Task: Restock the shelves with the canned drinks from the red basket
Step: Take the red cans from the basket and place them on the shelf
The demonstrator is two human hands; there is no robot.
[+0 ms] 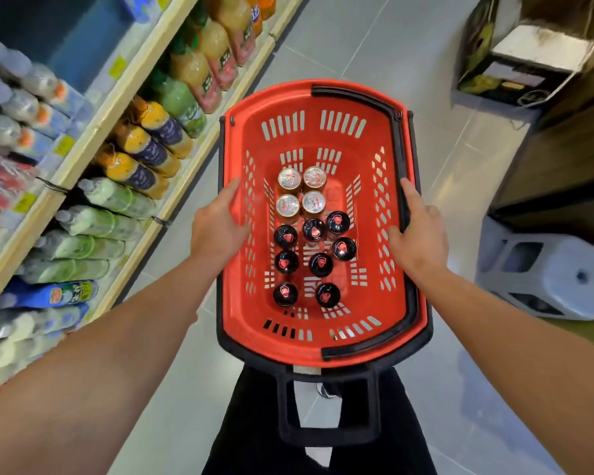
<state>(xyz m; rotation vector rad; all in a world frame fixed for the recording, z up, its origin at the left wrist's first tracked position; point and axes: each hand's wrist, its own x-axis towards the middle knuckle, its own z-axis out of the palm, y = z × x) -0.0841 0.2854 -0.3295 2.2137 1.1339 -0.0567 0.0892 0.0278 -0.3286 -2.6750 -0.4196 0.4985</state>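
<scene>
A red basket with black handles hangs in front of me above the grey floor. My left hand grips its left rim and my right hand grips its right rim and black handle. Inside stand several upright cans: silver-topped ones toward the far end and black-topped ones nearer to me. The shelves run along my left, stocked with bottled drinks.
Juice bottles and water bottles fill the wooden shelves at left. An open cardboard box sits at the far right on the floor. A white plastic stool stands at right. Tiled aisle floor lies ahead.
</scene>
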